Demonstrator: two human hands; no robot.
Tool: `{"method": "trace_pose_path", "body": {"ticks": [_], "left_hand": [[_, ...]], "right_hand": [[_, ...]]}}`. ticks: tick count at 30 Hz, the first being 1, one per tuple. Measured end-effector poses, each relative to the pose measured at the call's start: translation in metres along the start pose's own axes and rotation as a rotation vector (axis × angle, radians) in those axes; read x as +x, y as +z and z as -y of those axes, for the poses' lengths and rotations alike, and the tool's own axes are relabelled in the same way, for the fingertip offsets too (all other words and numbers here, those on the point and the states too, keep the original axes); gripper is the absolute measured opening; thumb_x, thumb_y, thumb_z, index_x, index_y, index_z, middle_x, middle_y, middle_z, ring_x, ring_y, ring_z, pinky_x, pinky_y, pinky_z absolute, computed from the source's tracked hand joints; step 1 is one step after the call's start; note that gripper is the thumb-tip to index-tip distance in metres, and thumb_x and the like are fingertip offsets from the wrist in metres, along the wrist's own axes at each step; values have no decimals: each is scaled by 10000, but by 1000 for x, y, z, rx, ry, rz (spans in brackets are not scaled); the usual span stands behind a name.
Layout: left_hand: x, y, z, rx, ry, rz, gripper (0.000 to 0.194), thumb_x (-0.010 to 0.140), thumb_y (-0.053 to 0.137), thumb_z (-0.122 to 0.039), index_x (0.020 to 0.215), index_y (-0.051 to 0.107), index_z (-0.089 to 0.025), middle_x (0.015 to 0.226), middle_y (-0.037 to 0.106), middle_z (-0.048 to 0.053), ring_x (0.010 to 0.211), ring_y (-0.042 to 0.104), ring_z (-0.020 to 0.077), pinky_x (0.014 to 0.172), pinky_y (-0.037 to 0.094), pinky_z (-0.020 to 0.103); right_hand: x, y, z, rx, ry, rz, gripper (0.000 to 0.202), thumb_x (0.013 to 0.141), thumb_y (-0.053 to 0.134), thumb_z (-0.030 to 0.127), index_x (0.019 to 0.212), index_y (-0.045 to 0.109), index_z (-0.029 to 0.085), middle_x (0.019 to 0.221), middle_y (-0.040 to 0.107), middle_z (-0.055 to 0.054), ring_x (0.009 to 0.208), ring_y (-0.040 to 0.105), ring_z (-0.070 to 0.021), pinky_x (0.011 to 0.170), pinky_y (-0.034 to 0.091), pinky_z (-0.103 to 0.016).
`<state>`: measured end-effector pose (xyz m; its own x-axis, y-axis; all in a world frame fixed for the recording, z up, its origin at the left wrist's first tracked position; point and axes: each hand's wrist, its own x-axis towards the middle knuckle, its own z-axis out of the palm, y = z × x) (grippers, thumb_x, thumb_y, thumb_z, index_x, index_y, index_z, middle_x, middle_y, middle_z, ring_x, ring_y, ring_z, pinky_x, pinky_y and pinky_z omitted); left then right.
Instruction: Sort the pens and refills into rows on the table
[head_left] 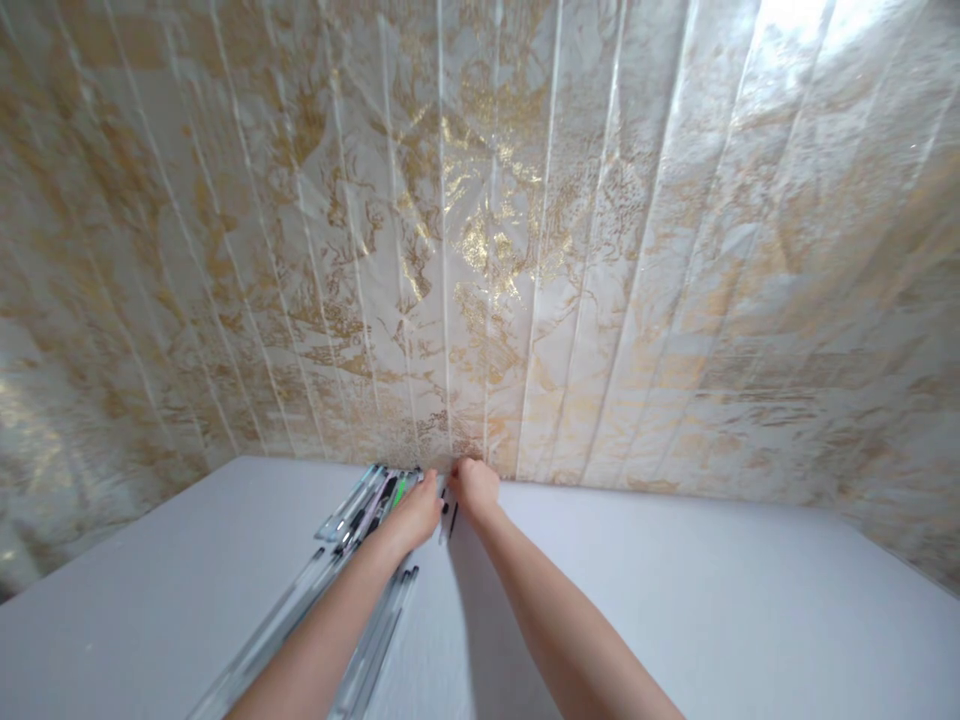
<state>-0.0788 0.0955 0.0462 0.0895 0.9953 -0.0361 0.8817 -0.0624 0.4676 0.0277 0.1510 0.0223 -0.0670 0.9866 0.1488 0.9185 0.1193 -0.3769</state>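
Rods (384,640), slender and clear, lie at lower left of the frame; the left forearm (322,625), brushing them, could scatter them across the tabletop (712,600). Farther, near lower centre, the left hand (420,515) curls beside pens (367,510); the right hand (475,487) is bunched above a slim dark stick (453,522). I cannot tell what either grips. Patterned sheeting (487,250) rises behind.

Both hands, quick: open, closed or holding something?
Left hand: curled beside pens; its hold can't be told.
Right hand: curled; whether it holds anything can't be told.

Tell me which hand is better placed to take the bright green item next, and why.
Probably the left hand: it is close beside the green item, while the right hand is farther away.
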Motion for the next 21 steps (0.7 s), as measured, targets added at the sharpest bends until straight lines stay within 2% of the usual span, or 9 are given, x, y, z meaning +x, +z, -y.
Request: {"method": "trace_pose_path", "body": {"ticks": [6,11,14,17,19,21], "left_hand": [[4,-1,5,-66,-29,-44,402,880,426,-118,1281,414,-121,1324,586,189,1270,522,192,1019,378,277],[8,2,5,-181,-42,-87,413,875,437,-119,1288,420,-114,1400,518,193,1326,459,192,1075,331,293],[10,3,4,-275,-36,-125,430,871,429,-104,1301,414,-108,1425,490,191,1354,420,195,1102,305,314],[7,1,-1,-399,-9,-148,432,890,412,-133,1322,405,-137,1425,501,153,1354,420,188,1091,334,326],[3,-1,-7,-494,31,-121,408,894,415,-153,1300,446,-144,1350,578,129,1270,518,186,1025,414,306],[-2,-2,-15,-576,70,-74,381,897,410,-157,1268,489,-142,1251,651,106,1146,611,175,941,480,281]], "right_hand": [[-4,-9,-14,73,3,-16,205,867,579,261,1010,724,236,1004,748,-105,965,689,-229,746,474,-275],[-17,-10,-35,164,-14,-5,162,844,593,222,941,723,232,942,753,-64,929,683,-210,732,452,-253],[-24,-12,-37,252,-49,-17,231,835,589,190,1046,682,213,951,742,-59,929,671,-196,748,448,-249],[-34,-19,-27,353,-145,-7,400,811,597,155,1203,576,229,948,726,-10,847,664,-143,747,455,-219],[-43,-24,-18,494,-283,15,449,785,590,130,1217,536,241,975,707,14,797,651,-118,719,465,-201],[-51,-26,-11,697,-408,15,445,755,566,103,1183,527,220,1034,683,-5,838,643,-124,708,477,-203]]}}
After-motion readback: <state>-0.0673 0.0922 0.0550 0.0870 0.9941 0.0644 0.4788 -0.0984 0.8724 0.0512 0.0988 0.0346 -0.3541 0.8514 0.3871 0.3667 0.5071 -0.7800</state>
